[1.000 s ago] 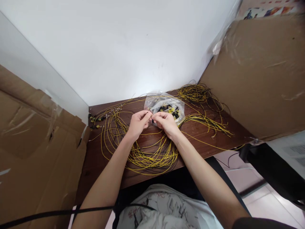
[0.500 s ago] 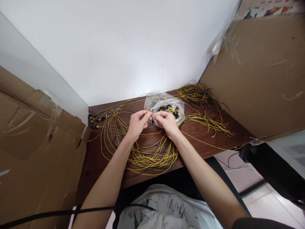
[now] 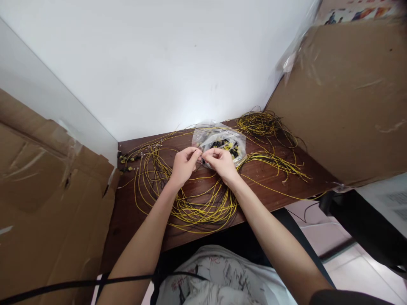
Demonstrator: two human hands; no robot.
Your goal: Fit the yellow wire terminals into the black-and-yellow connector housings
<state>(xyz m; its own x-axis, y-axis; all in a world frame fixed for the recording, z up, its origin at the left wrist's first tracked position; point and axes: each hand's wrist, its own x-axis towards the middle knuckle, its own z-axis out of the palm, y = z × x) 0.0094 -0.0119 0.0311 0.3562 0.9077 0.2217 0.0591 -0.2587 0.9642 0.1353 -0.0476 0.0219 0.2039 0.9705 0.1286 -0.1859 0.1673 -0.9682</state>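
My left hand (image 3: 185, 164) and my right hand (image 3: 221, 162) meet at the fingertips above the brown tabletop, both closed in a pinch. Whatever is between them is tiny, with a dark bit showing, and too small to name. Just behind the fingers lies a clear plastic bag (image 3: 199, 134) holding several black and yellow connectors (image 3: 228, 146). Under my wrists a big loose loop of yellow and black wires (image 3: 203, 216) spreads over the table. Its light-tipped ends (image 3: 155, 145) lie to the left, and another bunch of wire ends (image 3: 282, 164) fans out to the right.
A tangled wire coil (image 3: 259, 123) sits at the back right. Loose black and yellow connectors (image 3: 127, 159) lie at the left edge. Cardboard (image 3: 47, 203) stands on the left, and a large cardboard box (image 3: 343, 101) on the right. A white wall (image 3: 178, 63) closes the back.
Both hands stay almost in place, still pinched together. The fingertips have shifted very slightly, and a small dark bit now shows between them.
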